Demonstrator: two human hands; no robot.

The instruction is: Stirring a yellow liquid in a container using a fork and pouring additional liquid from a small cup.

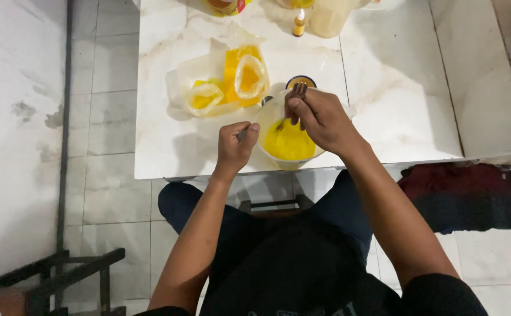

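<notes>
A translucent bag [287,139] lined with glossy yellow paste.

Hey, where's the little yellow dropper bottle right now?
In the head view, the small yellow dropper bottle stands upright near the far edge of the white marble table, beyond the yellow-stained plastic bags and beside a pale translucent container.

Both hands [279,131] work over a yellow-filled bowl [289,143].
</notes>
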